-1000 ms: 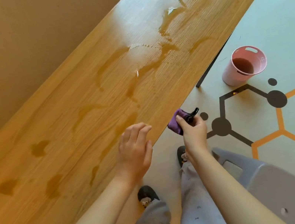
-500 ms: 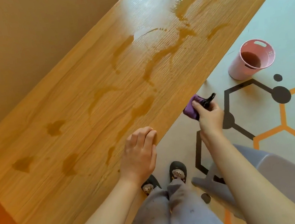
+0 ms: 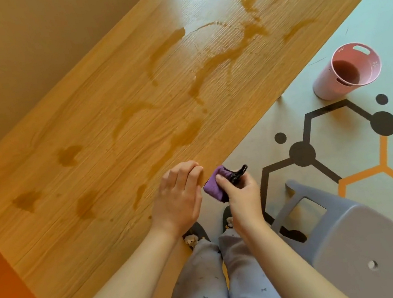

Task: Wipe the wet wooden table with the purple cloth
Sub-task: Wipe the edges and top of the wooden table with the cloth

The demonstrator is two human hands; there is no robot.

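Observation:
A long wooden table point(image 3: 96, 118) runs diagonally across the view, with several dark wet patches and streaks of water point(image 3: 217, 62) along it. My right hand point(image 3: 243, 193) grips a bunched purple cloth point(image 3: 213, 185) with a small black clip-like piece, just off the table's near edge. My left hand point(image 3: 180, 195) rests on that near edge with its fingers bent down, right beside the cloth and holding nothing.
A pink bucket point(image 3: 343, 72) stands on the floor to the right of the table. A grey plastic stool point(image 3: 356, 241) is at my right side. A brown wall runs along the table's far side. My legs and shoes show below.
My right hand has brought the cloth in toward the table edge and close to my left hand. The view has shifted, so the table and bucket sit differently in frame.

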